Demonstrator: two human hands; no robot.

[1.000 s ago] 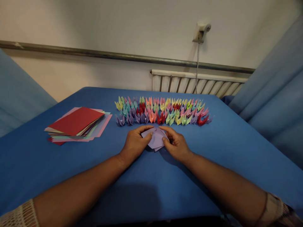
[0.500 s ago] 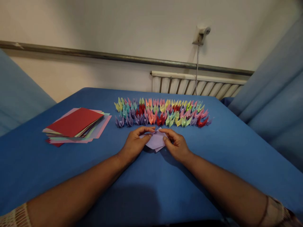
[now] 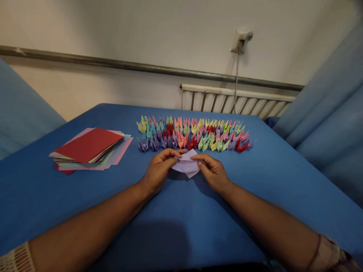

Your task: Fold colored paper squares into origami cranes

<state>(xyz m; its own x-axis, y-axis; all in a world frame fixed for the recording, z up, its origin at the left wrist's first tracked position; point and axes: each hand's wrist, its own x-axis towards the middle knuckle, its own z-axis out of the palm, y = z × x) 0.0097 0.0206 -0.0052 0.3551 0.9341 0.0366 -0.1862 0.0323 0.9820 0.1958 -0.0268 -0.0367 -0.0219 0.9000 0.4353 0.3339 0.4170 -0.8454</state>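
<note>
- The lilac paper (image 3: pixel 185 165), partly folded, sat in front of me at the middle of the head view, with its upper flap bowed and a pointed layer showing below; whether its underside touched the tabletop I couldn't tell.
- My left hand (image 3: pixel 159 168) pinched its left side between thumb and fingers.
- My right hand (image 3: pixel 214 173) gripped the opposite edge the same way, so both hands were closed on the one piece.
- I judged this a shaping step: working a flap against the layer beneath (the crease itself was too small for me to read).
- To my mind, the next move called for even pressure from both thumbs and lined-up edges before any crease was pressed flat.
- Just beyond my fingers stood rows of folded paper figures (image 3: pixel 193 142), in lilac, red, green, yellow and pink.
- Off to the left, well apart from the hands, lay an uneven stack of sheets (image 3: pixel 90 145), red on top.
- Under everything spread the blue tabletop (image 3: pixel 221 234); past it was a radiator (image 3: pixel 238 90).
</note>
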